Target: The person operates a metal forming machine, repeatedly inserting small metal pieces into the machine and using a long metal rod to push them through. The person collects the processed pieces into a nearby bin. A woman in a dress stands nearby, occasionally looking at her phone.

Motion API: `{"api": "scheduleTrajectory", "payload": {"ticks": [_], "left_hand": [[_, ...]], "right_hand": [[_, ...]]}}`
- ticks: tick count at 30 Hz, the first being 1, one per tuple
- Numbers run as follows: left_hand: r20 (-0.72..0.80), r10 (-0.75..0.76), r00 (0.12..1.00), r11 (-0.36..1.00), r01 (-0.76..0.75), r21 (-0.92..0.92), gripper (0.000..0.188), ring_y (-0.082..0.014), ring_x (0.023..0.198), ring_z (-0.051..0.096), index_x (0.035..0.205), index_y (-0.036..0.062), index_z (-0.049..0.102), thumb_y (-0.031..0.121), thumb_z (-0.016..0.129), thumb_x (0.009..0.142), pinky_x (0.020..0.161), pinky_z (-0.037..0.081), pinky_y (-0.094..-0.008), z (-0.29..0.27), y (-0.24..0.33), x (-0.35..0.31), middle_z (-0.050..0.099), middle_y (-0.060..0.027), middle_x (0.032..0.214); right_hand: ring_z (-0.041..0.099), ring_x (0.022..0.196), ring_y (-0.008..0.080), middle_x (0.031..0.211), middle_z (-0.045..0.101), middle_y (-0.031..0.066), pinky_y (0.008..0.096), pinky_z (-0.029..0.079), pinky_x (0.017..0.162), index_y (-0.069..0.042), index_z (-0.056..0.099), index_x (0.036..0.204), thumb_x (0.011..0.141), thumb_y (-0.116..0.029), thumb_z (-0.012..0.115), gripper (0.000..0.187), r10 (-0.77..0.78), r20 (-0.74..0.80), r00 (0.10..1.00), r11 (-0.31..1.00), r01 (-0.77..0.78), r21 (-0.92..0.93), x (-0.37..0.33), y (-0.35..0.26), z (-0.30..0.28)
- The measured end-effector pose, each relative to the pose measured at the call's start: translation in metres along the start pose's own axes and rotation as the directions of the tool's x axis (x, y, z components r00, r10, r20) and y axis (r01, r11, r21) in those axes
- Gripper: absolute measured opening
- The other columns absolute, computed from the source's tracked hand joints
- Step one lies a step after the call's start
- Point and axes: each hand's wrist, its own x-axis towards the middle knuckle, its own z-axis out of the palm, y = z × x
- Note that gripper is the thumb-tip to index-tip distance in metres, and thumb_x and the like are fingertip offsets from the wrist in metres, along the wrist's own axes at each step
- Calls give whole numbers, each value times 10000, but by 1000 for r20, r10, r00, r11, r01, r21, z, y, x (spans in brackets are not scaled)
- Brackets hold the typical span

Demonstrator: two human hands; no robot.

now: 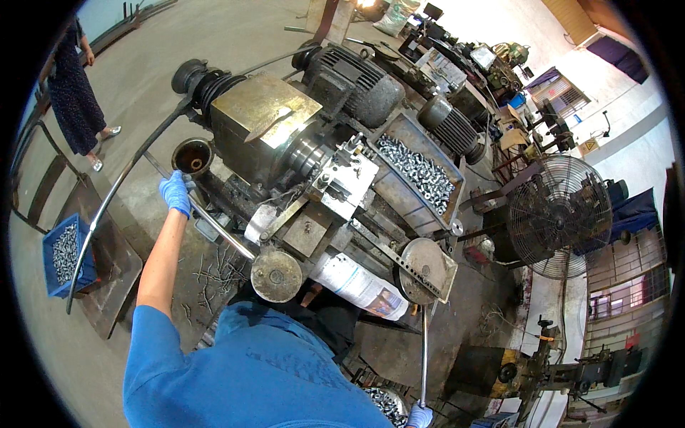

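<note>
One gloved left hand (175, 194) curled round a lever (227, 235), right hand (419, 415) (low down) gripping the bottom of a rod (424, 349)

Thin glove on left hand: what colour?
The thin glove is light blue, seen best in the head view.

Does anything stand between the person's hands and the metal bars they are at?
Nothing visible does. The gloved left hand is on the slanting metal bar; the gloved right hand meets the lower end of the long rod, though the picture's bottom edge cuts that hand off.
</note>
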Motion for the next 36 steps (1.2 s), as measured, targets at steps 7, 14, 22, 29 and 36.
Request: {"api": "scheduleTrajectory", "payload": {"ticks": [7, 14, 22, 29, 36], "left_hand": [[5, -15, 1000, 1000, 15, 7, 174, -184, 446, 563, 868, -8, 473, 149, 543, 847, 394, 465, -283, 0, -1, 2, 612, -127, 659], [4, -4, 1000, 1000, 5, -6, 164, -183, 452, 569, 841, -16, 502, 143, 544, 846, 393, 470, -278, -1, -4, 6, 609, -124, 653], [-4, -17, 1000, 1000, 17, -7, 176, -186, 452, 571, 850, -26, 518, 146, 550, 840, 389, 473, -279, 1, 1, 2, 609, -124, 651], [1, -8, 1000, 1000, 8, 4, 181, -185, 460, 574, 848, -26, 516, 151, 548, 838, 391, 477, -280, -1, -3, 5, 607, -126, 647], [8, -10, 1000, 1000, 10, 0, 174, -185, 445, 563, 837, -21, 513, 151, 538, 840, 388, 470, -289, 1, -1, 3, 610, -129, 653]], "right_hand": [[633, 529, 291, 537, 606, 132, 386, 496, 498, -112, 657, 547, 680, -587, 636, 494, 17, 31, 999, 1000, -17, 3, 0, 10, 9], [650, 631, 315, 625, 637, 152, 412, 511, 588, -101, 685, 624, 698, -595, 615, 504, 11, 98, 995, 999, -7, -35, -9, -12, -15], [644, 613, 321, 608, 635, 143, 418, 507, 578, -88, 684, 637, 688, -589, 630, 506, 43, 168, 985, 997, -52, 51, -21, -31, -39], [634, 610, 339, 623, 631, 166, 430, 490, 566, -65, 680, 647, 677, -587, 639, 525, 37, 237, 971, 989, -70, 131, -31, -46, -61], [629, 648, 363, 666, 631, 197, 451, 479, 592, -35, 682, 687, 685, -566, 622, 535, 2, 165, 986, 998, -12, 57, -24, -21, -32]]}}
